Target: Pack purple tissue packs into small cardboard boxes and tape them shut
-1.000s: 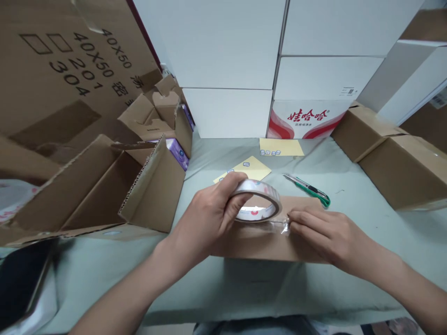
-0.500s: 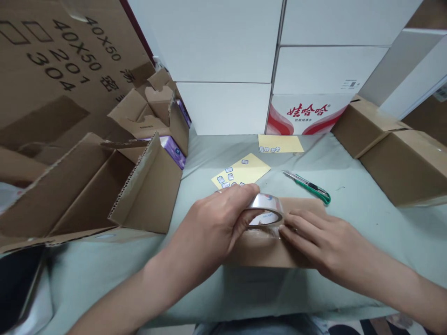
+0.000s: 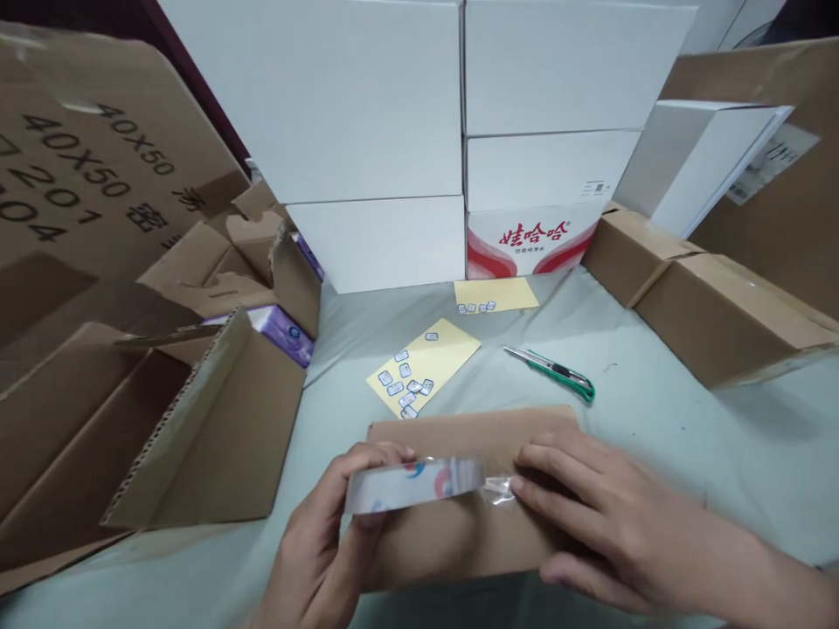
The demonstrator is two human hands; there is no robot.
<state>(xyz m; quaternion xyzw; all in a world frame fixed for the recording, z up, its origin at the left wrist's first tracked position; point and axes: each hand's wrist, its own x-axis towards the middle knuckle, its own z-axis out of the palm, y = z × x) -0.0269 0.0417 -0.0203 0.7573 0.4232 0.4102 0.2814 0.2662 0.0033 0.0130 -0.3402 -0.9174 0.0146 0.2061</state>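
My left hand (image 3: 321,546) grips a roll of clear tape (image 3: 412,483) and holds it on edge over a small flat cardboard box (image 3: 459,432) lying on the grey-green cloth. My right hand (image 3: 590,515) lies on the box just right of the roll. Its fingertips press the crinkled free end of the tape (image 3: 496,489) against the cardboard. A short strip of tape runs between the roll and that end.
Behind the box lie two yellow sticker sheets (image 3: 425,365) (image 3: 495,294) and a green box cutter (image 3: 554,372). Open brown cartons (image 3: 157,419) stand on the left, closed brown boxes (image 3: 708,306) on the right, stacked white boxes (image 3: 393,131) at the back.
The tape roll has come down toward me and turned on edge in my left hand. My right hand has followed onto the box, still on the tape end. The camera has tilted down.
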